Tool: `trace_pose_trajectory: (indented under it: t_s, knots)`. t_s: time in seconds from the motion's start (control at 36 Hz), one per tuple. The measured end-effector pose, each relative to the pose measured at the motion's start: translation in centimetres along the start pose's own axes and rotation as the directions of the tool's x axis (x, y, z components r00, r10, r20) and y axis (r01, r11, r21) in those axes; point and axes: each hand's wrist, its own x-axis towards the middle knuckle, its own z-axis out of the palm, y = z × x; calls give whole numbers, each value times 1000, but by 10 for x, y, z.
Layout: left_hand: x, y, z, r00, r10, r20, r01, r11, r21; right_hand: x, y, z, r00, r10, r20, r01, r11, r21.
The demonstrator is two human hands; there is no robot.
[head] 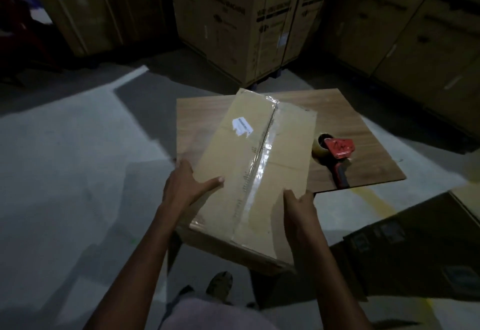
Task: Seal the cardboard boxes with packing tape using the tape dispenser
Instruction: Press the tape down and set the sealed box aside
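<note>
So the person is holding the cardboard box (249, 173) by its near end, with its far end sitting on a small wooden board (363, 121) and the near end hanging out past the board's edge. The left hand (185, 185) is gripping the left edge, thumb lying across the top and fingers tucked under out of sight. The right hand (298, 206) is clasping the right edge near the corner, though I can't tell how far its fingers are wrapping. A strip of clear tape (255, 173) is already running down the centre seam, so this one looks sealed to me. The red tape dispenser (336, 151) is lying on the board just beside the box's right side, and that's my worry: swinging the box sideways could be knocking it off onto the floor (78, 160). The tape also looks wrinkled near the close end, so it might be lifting there.
</note>
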Motion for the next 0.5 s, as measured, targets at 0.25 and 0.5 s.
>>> trace_pose_trajectory:
  t_s: [0.25,0.5]
  knots:
    - [-51,-9,21,993,-43,112,77,941,-330,-25,19,-29,994,-96,42,104,965,-243]
    - [-73,-23,18,952,182,246,-30,856,-516,-51,58,-33,999,32,-2,-32,999,-2]
